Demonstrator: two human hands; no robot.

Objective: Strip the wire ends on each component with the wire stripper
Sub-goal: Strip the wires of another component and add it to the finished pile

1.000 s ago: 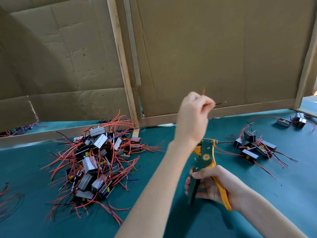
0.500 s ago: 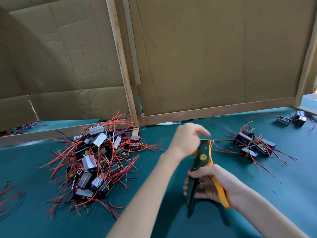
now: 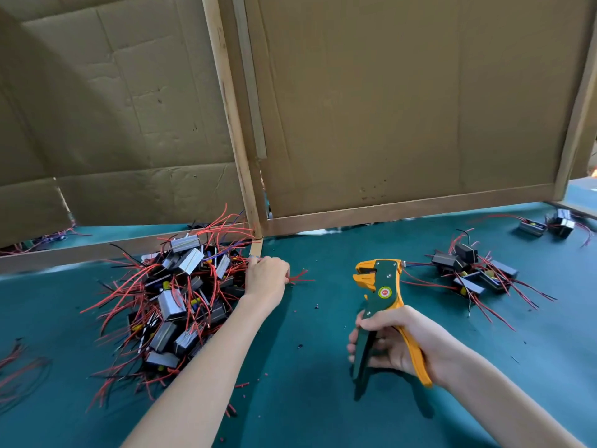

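A large pile of small boxy components (image 3: 174, 295) with red wires lies on the green table at the left. My left hand (image 3: 266, 279) rests at the pile's right edge, fingers curled among the red wires there; what it grips is hidden. My right hand (image 3: 391, 344) grips the handles of a green and orange wire stripper (image 3: 381, 292), held upright with its jaws pointing left and nothing in them. A smaller group of components (image 3: 468, 270) with red wires lies to the right of the stripper.
Cardboard panels on wooden frames (image 3: 403, 211) wall off the back of the green table (image 3: 307, 399). Two more components (image 3: 546, 224) lie at the far right. Loose red wires (image 3: 19, 367) sit at the left edge. Small bits of stripped insulation (image 3: 245, 384) dot the table.
My left hand came down from in front of the cardboard, passed the stripper, and moved left to the edge of the big pile. My right hand kept holding the stripper.
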